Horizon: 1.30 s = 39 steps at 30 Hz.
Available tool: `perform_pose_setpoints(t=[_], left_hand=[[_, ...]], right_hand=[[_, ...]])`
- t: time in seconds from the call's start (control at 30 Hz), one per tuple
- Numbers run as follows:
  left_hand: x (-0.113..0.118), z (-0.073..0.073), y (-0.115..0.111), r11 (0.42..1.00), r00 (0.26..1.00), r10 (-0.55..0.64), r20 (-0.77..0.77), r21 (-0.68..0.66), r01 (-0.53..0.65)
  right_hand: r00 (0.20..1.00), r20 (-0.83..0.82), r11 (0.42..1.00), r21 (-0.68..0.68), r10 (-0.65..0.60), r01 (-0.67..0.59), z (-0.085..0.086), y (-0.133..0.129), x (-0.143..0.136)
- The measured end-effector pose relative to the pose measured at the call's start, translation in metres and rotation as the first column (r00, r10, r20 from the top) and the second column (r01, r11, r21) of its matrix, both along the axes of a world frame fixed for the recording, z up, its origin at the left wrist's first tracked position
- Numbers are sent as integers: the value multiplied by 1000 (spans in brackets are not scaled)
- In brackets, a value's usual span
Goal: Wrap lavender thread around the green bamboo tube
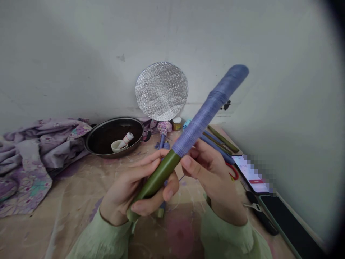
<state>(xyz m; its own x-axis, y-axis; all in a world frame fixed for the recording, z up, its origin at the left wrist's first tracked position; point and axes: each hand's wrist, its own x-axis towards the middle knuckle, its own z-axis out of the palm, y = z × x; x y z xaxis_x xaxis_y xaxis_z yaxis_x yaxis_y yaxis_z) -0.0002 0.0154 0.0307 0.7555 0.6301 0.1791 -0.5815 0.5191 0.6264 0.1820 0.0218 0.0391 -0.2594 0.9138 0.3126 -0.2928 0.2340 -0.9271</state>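
A green tube point(161, 171) slants up to the right in front of me, its upper part closely wound with blue-violet thread point(201, 120). The fingers of my left hand point(142, 187) are wrapped round the bare green lower end. Near the lower edge of the winding, my right hand point(211, 172) pinches the tube, thumb in front and the other fingers behind it. A thin strand of blue thread hangs between the hands. Behind and below them, partly hidden, lie more blue thread pieces.
A black pan point(94, 140) holding a white cup point(118, 146) stands back left beside purple floral cloth point(24, 169). A silver disc point(161, 91) leans at the wall near a jar point(176, 124). At right are wrapped tubes point(219, 148), red-handled scissors, a lit phone point(252, 176) and a key point(253, 206).
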Motion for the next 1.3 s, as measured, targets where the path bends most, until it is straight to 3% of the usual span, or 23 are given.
perform_pose_setpoints(t=[0.13, 0.2, 0.27, 0.33, 0.37, 0.43, 0.5, 0.53, 0.6, 0.8, 0.97, 1.2, 1.3], left_hand=[[-2, -1, 3, 993, 993, -116, 18, 18, 115], [-1, -3, 2, 992, 993, -114, -34, 58, 116], [0, -4, 0, 991, 989, 47, -138, 129, -29], [2, -4, -4, 930, 916, 312, -254, 280, -239], [3, -4, -6, 861, 839, 454, -299, 388, -329], [4, -2, -11, 647, 603, 723, -338, 636, -420], [6, -1, -15, 398, 357, 895, -267, 839, -371], [7, 0, -16, 304, 284, 934, -216, 899, -316], [8, 0, -17, 214, 243, 957, -159, 953, -216], [8, -1, -16, 182, 232, 962, -142, 970, -160], [10, -2, -17, 192, 224, 964, -143, 958, -214], [14, -1, -19, 242, 238, 958, -163, 902, -357], [14, -2, -20, 302, 286, 938, -193, 862, -407]], right_hand=[[998, 60, 991, 136, -24, 16, -1, -2, -1], [997, 62, 984, 173, -56, 44, -3, -2, -2], [995, 54, 986, 153, -80, 71, -4, 0, -3], [994, 34, 988, 116, -104, 100, -6, 3, -5], [991, 28, 987, 104, -128, 124, -6, 5, -6], [979, 34, 974, 111, -201, 196, -8, 8, -7], [959, 60, 954, 140, -277, 267, -10, 11, -8], [951, 71, 945, 156, -300, 287, -11, 11, -9], [945, 82, 937, 182, -316, 297, -12, 11, -10], [944, 94, 937, 187, -316, 295, -12, 10, -10], [954, 113, 947, 197, -278, 253, -9, 11, -6], [961, 102, 954, 182, -258, 237, -9, 8, -1], [967, 56, 956, 177, -247, 234, -12, 6, 0]])
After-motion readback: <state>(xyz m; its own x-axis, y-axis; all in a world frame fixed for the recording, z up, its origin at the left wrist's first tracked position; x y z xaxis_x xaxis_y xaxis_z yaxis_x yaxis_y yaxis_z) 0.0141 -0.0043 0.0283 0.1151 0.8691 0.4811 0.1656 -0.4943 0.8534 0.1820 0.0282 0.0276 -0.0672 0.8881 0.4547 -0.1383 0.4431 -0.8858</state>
